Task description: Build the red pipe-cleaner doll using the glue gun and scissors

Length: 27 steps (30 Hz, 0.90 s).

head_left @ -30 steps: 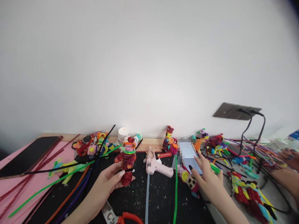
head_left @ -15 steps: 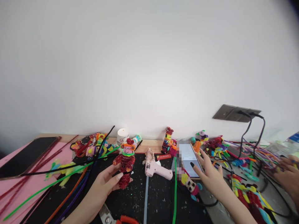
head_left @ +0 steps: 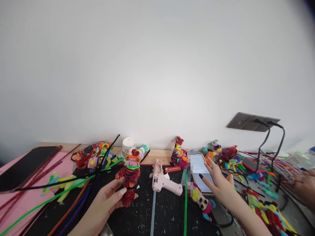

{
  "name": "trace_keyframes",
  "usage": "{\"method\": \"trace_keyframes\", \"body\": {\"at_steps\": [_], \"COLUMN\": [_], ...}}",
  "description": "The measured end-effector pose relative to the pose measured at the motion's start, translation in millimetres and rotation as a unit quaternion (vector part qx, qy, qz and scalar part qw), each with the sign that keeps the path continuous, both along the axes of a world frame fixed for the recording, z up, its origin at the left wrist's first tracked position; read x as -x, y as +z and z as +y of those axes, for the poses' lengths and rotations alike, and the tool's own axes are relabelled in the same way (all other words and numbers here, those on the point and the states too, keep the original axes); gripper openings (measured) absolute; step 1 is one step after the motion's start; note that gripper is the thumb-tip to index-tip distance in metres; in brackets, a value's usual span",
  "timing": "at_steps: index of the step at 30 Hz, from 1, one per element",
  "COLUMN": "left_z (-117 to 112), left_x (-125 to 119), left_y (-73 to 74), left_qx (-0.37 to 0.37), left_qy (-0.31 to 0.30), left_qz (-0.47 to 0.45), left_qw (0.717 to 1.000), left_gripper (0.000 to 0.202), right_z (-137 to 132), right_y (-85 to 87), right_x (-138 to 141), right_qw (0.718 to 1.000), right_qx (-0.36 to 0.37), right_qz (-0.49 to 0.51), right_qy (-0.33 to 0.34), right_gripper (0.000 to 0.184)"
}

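Note:
My left hand (head_left: 112, 198) is closed round the lower body of a red pipe-cleaner doll (head_left: 131, 177) with an orange and green head, held upright above the black mat. My right hand (head_left: 220, 183) has its fingers spread over a phone (head_left: 199, 167) with a lit screen, and the thumb is at the screen. Between my hands lies a pink glue gun (head_left: 167, 183) with a pale glue stick (head_left: 153, 211) running toward me. A yellow, white and pink pipe-cleaner doll (head_left: 203, 202) rests just below the phone.
A dark phone (head_left: 28, 167) lies on pink paper (head_left: 59, 160) at left, crossed by loose pipe cleaners (head_left: 66, 189). Several dolls (head_left: 177, 151) and a paper cup (head_left: 128, 145) stand along the wall. Cables hang from a socket plate (head_left: 251, 121). Another person's hand (head_left: 305, 183) is at far right.
My left hand and the red doll have shifted slightly left and down. My right hand stays over the phone, and the view has moved a little.

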State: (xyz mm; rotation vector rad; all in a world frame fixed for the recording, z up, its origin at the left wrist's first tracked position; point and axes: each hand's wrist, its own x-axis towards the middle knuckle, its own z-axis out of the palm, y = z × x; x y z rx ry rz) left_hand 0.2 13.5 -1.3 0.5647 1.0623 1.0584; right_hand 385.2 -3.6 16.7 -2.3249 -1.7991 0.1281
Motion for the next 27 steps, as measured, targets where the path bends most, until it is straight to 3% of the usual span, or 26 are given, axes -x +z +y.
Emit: {"method": "trace_keyframes", "body": {"at_steps": [6,27], "left_z": [-3.8,-3.3], "left_x": [-4.4,-5.5], "left_y": [1.7,3.2], "left_qx": [-0.002,0.010], "left_qy": [0.030,0.036], "left_qz": [0.017,0.001], "left_qw": [0.999,0.999], "left_gripper": [0.053,0.055], "right_z": [3.1,24.2], "right_y": [1.9,0.3], "right_x": [-2.5,-6.2], "right_qw": [0.999,0.998], "right_qx": [-0.011,0.008], "right_qz": [-0.031,-0.053], "right_qy": [0.013,0.036], "right_gripper": [0.069,0.067]}}
